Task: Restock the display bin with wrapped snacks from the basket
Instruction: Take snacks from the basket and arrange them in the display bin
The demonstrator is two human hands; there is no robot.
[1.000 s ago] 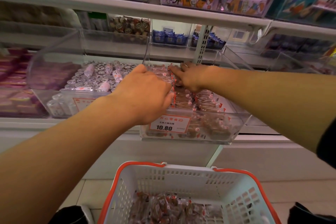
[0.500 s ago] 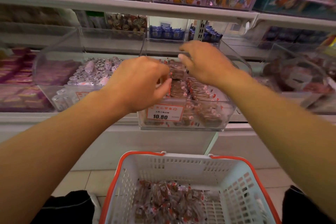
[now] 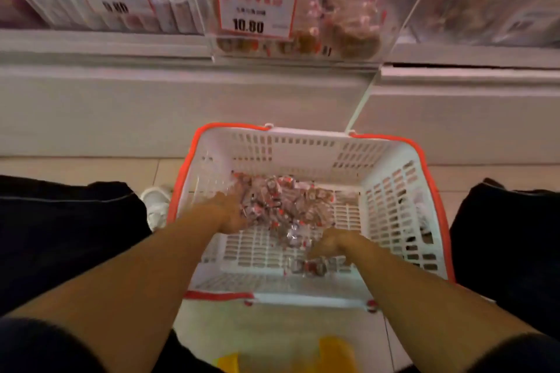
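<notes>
Fingers first: the left hand (image 3: 230, 212) had its fingers buried in the pile of wrapped snacks (image 3: 281, 206), too blurry to tell if they'd actually closed on any. The right hand (image 3: 328, 244) was knuckles-up with fingers curled down at the near edge of the pile, and I couldn't tell if it had hold of anything either. Both forearms reached straight down into the one white basket (image 3: 394, 191) with the orange rim, sitting on the floor between the knees. The snacks were small clear wrappers with red ends and brownish stuff inside, too many to count. The display bin (image 3: 303, 48) up on the shelf held the same kind, behind a 10.80 price tag (image 3: 256, 9).
</notes>
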